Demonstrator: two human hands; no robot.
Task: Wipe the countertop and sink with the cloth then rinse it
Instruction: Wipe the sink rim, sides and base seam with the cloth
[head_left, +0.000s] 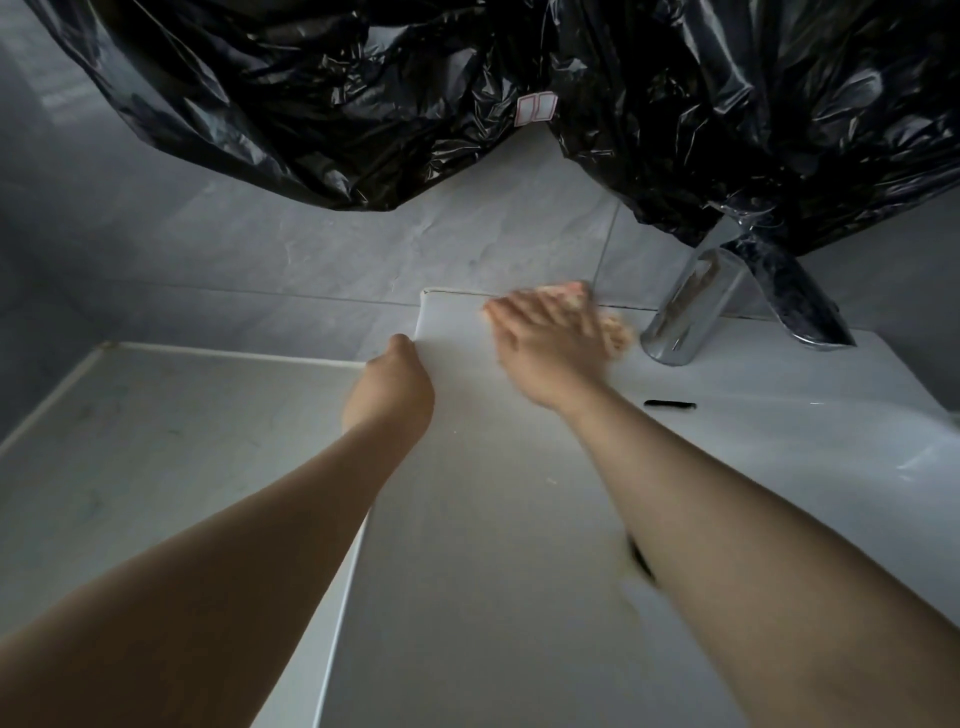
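Yellowish cloth (618, 335) on sink (493, 519) ledge by the tap (685, 312), right hand (550, 348) pressing it with flat fingers (545, 312), left hand (395, 384) gripping the sink edge; mid-wipe I reckon, next wipe inside the sink, then rinse

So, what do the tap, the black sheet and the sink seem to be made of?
Tap: polished metal, probably chrome; it mirrors its surroundings. Black sheet: thin glossy plastic film, crinkled with sharp highlights. Sink: smooth white, likely glazed ceramic, softly shiny.

Left hand (397, 384) back-up; right hand (545, 345) flat, fingers (540, 304) spread.
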